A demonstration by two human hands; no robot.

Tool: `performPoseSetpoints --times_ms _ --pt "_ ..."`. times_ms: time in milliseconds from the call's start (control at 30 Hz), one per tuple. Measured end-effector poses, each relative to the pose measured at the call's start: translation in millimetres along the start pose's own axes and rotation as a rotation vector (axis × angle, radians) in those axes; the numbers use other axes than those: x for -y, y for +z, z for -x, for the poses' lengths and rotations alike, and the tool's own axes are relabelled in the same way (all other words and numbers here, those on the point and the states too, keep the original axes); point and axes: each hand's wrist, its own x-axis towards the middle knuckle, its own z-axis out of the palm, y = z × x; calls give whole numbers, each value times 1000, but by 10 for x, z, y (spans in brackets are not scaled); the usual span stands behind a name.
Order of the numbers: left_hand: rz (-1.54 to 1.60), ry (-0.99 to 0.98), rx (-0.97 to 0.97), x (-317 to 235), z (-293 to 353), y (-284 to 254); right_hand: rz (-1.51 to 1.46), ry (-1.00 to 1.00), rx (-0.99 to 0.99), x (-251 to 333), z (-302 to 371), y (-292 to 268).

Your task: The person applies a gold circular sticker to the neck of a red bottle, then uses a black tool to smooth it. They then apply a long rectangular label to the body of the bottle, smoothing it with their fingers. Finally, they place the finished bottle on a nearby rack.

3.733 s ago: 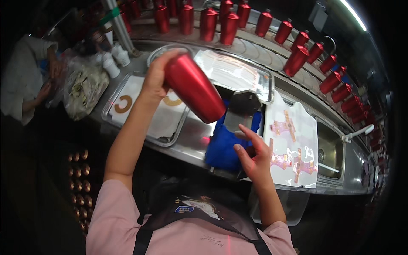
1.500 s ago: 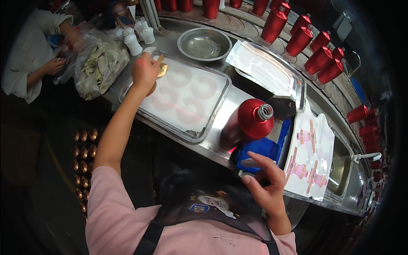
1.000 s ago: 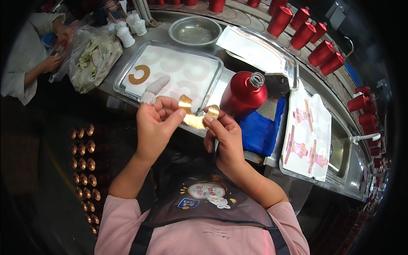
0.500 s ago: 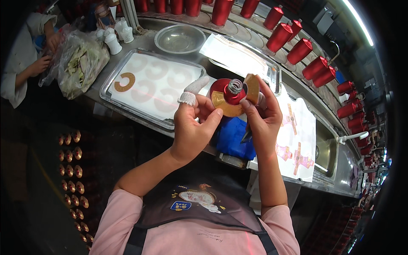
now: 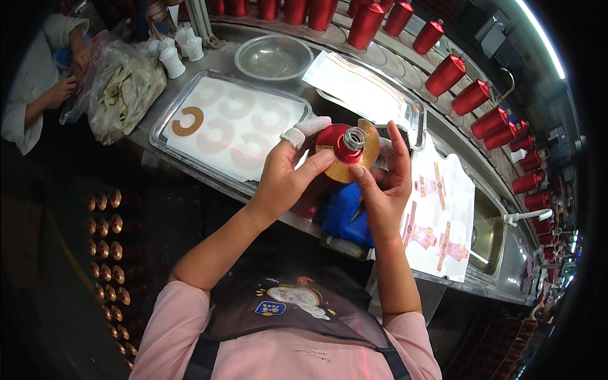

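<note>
One thin gold ring (image 5: pixel 342 173) is curling around the top of the red bottle (image 5: pixel 330 137), looking light, bendy and easy to crease, so its edges are seeming best to hold, where the left hand (image 5: pixel 288 175) and right hand (image 5: pixel 385 189) are both pinching it.

The bottle (image 5: pixel 329 137) is glossy metallic red, the curved decal (image 5: pixel 342 172) on its shoulder shiny gold. The tray liner (image 5: pixel 240 120) is white, patterned with faint grey C-shapes, near a deep blue cloth (image 5: pixel 342 221) and a white sheet (image 5: pixel 459 196) bearing pink-and-gold decals (image 5: pixel 419 235). A dark grey apron (image 5: pixel 237 320) with a white, yellow and blue cartoon print covers a pale pink shirt (image 5: pixel 253 358).
</note>
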Motion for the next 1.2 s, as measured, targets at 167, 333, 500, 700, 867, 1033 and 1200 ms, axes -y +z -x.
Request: performPoseSetpoints --times_ms 167,333,500,700,867,1033,1200 --pt "77 -38 -32 -48 -2 30 -126 60 10 25 -60 4" --pt "96 -73 -15 -63 -16 13 -216 100 -2 40 -68 17" --pt "72 -24 51 -14 -3 -27 -181 78 -14 33 -45 27" --pt "59 -18 63 17 -18 -53 -149 76 1 71 -40 43" --pt "67 -13 55 18 -17 -43 -95 81 -7 83 -47 45" --pt "61 -16 46 -3 -5 -31 -96 37 -10 8 -46 41" --pt "151 -86 32 -59 -4 -21 -137 -18 -40 -74 -63 50"
